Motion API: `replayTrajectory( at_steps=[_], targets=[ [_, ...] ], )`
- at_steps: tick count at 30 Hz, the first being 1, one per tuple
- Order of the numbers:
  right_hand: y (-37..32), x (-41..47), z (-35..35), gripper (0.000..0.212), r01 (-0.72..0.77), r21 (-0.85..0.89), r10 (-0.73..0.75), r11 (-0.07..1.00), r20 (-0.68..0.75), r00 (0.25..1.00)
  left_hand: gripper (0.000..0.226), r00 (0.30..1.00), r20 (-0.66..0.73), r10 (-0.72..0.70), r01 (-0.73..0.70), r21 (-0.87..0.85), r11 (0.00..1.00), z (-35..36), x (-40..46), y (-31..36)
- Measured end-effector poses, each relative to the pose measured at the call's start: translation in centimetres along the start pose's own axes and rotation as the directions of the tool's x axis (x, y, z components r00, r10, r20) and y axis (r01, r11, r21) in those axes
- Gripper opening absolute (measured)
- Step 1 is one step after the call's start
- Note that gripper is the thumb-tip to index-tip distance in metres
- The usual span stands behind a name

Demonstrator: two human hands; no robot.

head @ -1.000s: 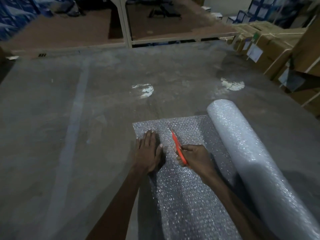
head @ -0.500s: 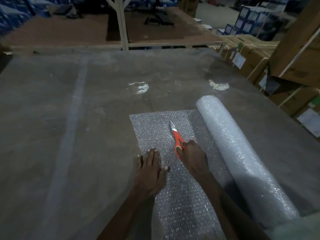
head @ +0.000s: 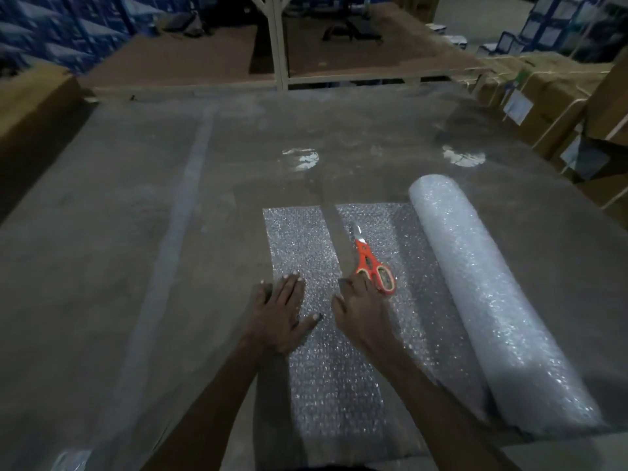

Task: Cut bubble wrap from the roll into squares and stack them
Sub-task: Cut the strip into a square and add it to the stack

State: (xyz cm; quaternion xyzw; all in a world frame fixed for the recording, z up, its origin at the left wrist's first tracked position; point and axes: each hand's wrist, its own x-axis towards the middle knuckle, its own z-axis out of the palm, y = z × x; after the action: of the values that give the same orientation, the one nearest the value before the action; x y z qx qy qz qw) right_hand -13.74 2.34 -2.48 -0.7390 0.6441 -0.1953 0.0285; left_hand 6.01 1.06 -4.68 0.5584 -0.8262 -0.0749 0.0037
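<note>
A bubble wrap roll [head: 492, 300] lies at the right of the grey table [head: 136, 266], with its unrolled sheet [head: 407, 266] spread to the left. A cut strip [head: 299, 246] lies beside the sheet, and a gap of bare table shows between them at the far end. My left hand [head: 282, 311] presses flat on the strip, fingers straight. The orange-handled scissors [head: 372, 263] lie closed on the sheet, blades pointing away. My right hand [head: 360, 311] rests on the sheet just behind the scissors' handles, fingertips next to them, gripping nothing.
Cardboard boxes [head: 550, 93] are stacked past the table's right edge. A second brown table [head: 356, 56] and a white post [head: 277, 45] stand behind. Blue boxes [head: 51, 28] fill the far left. The table reaches far to the left and ahead.
My right hand has let go of the scissors, which now lie on the sheet. The cut strip has slid left, opening a gap at the far end. My left hand drew back along the strip.
</note>
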Motion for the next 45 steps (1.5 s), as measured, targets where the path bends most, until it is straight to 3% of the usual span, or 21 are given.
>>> replayTrajectory(
  at_steps=[2,4,11,22,25,29,35,41,45],
  targets=[
    [-1.4,-1.1,0.3,0.027,0.098,0.016,-0.099,0.995,0.036,0.994,0.085,1.0,-0.005,-0.021,0.021,0.016,1.0,-0.1,-0.7,-1.0],
    [-2.3,-2.0,1.4,0.03,0.184,-0.003,-0.184,0.983,0.048,0.982,0.084,0.999,-0.004,-0.041,0.041,0.024,0.999,0.1,-1.5,-1.9],
    [-7.3,-2.8,5.2,0.056,0.077,-0.046,-0.068,0.996,0.164,0.984,0.076,0.999,-0.034,-0.038,0.037,-0.01,0.999,0.1,-5.2,-5.9],
    [-14.0,-2.8,7.3,0.065,0.009,-0.09,0.014,0.996,0.25,0.968,0.079,1.0,0.004,0.011,-0.011,-0.024,1.0,0.9,-11.0,-11.3],
    [-13.8,-2.7,6.4,0.063,0.0,-0.048,0.015,0.999,0.299,0.954,0.079,1.0,0.019,0.023,-0.022,-0.051,0.998,0.8,-11.3,-11.5],
    [-13.7,-4.6,3.5,0.058,-0.037,0.058,0.022,0.998,0.231,0.973,0.077,0.999,0.003,0.034,-0.034,-0.082,0.996,1.0,-11.6,-11.4],
    [-13.4,-10.5,1.5,0.013,0.145,0.235,-0.194,0.961,0.2,0.96,0.076,0.999,-0.027,0.042,-0.045,-0.106,0.993,1.1,-11.7,-11.5],
    [-12.5,-11.6,1.3,0.039,0.352,0.27,-0.431,0.896,0.341,0.836,0.079,0.999,-0.024,0.044,-0.047,-0.118,0.992,1.2,-11.6,-11.8],
    [-12.3,-11.3,1.7,0.024,0.444,0.268,-0.512,0.855,0.31,0.801,0.077,0.998,-0.043,0.046,-0.051,-0.135,0.99,1.2,-11.6,-11.8]
  ],
)
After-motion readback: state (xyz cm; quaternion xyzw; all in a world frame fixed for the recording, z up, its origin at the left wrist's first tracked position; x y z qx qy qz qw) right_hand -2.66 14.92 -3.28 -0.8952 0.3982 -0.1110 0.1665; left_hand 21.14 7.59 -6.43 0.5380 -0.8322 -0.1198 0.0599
